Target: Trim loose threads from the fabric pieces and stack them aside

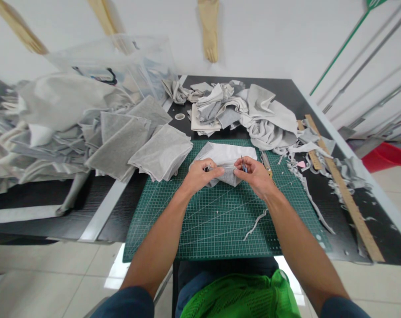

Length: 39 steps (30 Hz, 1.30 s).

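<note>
Both hands work at a folded piece of grey and white cloth point(231, 152) over the green cutting mat point(207, 221). My left hand point(202, 176) is closed on the cloth's near left edge, thumb on top. My right hand point(257, 176) pinches the cloth's near right edge and also holds a small pointed tool point(244, 165) with a blue part, perhaps snips; its dark tip points up and away. The fingertips of the two hands are a little apart along the edge. Just right of the cloth lies a cutter point(266, 162) with a yellow part, partly behind my right hand.
Left of the cloth lies a stack of grey cloth squares point(162, 152), beside a large heap of fabric point(64, 115). More cloths point(227, 106) and a tape roll point(179, 116) lie at the back. Wooden rulers point(346, 190) and scraps are on the right. A cut strip point(255, 224) rests on the mat.
</note>
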Each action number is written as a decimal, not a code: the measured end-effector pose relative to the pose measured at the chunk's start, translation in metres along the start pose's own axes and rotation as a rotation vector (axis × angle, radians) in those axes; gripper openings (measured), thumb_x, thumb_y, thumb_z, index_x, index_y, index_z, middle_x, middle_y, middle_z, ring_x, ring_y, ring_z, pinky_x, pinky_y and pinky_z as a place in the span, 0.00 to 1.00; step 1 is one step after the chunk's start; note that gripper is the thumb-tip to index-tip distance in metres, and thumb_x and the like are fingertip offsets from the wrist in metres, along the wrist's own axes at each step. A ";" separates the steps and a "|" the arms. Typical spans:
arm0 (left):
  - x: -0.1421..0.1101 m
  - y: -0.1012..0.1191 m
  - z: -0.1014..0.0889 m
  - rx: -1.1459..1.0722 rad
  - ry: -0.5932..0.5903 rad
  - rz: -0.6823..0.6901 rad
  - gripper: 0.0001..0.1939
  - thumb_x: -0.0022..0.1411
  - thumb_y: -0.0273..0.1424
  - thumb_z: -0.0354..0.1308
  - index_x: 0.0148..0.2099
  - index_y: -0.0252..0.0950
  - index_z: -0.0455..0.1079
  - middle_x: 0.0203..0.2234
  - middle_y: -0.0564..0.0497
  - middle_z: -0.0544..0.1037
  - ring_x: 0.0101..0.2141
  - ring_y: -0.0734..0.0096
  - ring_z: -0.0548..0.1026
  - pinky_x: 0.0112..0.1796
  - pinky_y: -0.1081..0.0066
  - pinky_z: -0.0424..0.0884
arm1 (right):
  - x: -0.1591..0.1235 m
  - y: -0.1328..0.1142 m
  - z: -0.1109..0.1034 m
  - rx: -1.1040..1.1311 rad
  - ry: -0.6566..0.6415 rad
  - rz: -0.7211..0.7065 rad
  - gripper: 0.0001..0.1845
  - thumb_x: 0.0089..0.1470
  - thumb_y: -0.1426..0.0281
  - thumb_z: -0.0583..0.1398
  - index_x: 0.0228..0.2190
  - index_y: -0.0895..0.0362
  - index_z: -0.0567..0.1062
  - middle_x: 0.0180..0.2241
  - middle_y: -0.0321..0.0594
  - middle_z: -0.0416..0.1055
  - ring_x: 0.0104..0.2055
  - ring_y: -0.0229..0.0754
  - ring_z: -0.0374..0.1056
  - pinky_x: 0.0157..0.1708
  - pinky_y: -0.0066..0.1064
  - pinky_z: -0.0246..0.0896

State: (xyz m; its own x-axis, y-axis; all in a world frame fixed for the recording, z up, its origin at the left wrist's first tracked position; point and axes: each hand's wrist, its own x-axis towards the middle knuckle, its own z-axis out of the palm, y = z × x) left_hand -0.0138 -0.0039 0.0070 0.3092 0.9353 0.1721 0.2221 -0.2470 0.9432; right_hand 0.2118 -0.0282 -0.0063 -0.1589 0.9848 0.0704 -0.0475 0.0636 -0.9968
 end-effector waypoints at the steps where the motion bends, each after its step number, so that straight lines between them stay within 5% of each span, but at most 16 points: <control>1: -0.001 0.001 0.003 -0.007 0.002 0.022 0.19 0.56 0.41 0.69 0.22 0.37 0.68 0.27 0.51 0.78 0.30 0.70 0.73 0.34 0.70 0.68 | 0.000 0.000 0.001 0.000 0.002 0.000 0.23 0.47 0.57 0.73 0.40 0.55 0.75 0.33 0.35 0.73 0.34 0.38 0.66 0.34 0.30 0.62; 6: -0.005 0.005 0.017 -0.160 -0.012 -0.036 0.24 0.53 0.37 0.70 0.19 0.37 0.58 0.39 0.45 0.85 0.37 0.64 0.80 0.37 0.68 0.72 | -0.003 -0.002 0.006 -0.029 -0.019 0.005 0.23 0.47 0.56 0.72 0.39 0.55 0.75 0.32 0.35 0.74 0.33 0.39 0.69 0.35 0.31 0.64; 11: -0.004 0.001 0.021 -0.228 0.130 -0.086 0.18 0.51 0.29 0.66 0.23 0.38 0.57 0.32 0.49 0.84 0.32 0.66 0.80 0.34 0.69 0.72 | -0.004 -0.005 0.011 -0.094 -0.041 -0.054 0.19 0.54 0.56 0.69 0.40 0.55 0.74 0.36 0.40 0.79 0.40 0.43 0.73 0.42 0.36 0.67; 18: -0.002 -0.005 0.019 -0.350 0.224 -0.117 0.23 0.49 0.35 0.73 0.26 0.38 0.58 0.31 0.50 0.83 0.29 0.71 0.77 0.32 0.71 0.71 | -0.004 0.009 0.013 -0.420 0.099 -0.209 0.20 0.62 0.60 0.62 0.54 0.54 0.73 0.48 0.44 0.79 0.44 0.45 0.75 0.46 0.40 0.69; 39: -0.006 -0.002 0.029 -0.348 0.385 -0.123 0.21 0.49 0.30 0.72 0.26 0.38 0.58 0.27 0.51 0.81 0.27 0.71 0.78 0.27 0.74 0.72 | -0.011 0.011 0.032 -0.744 0.241 -0.591 0.13 0.64 0.68 0.62 0.49 0.54 0.79 0.43 0.45 0.81 0.42 0.46 0.76 0.46 0.39 0.74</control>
State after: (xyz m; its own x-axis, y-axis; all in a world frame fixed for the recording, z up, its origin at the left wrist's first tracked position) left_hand 0.0113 -0.0162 -0.0039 -0.0759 0.9935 0.0846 -0.1047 -0.0923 0.9902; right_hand 0.1813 -0.0433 -0.0169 -0.1004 0.7627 0.6389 0.5921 0.5619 -0.5777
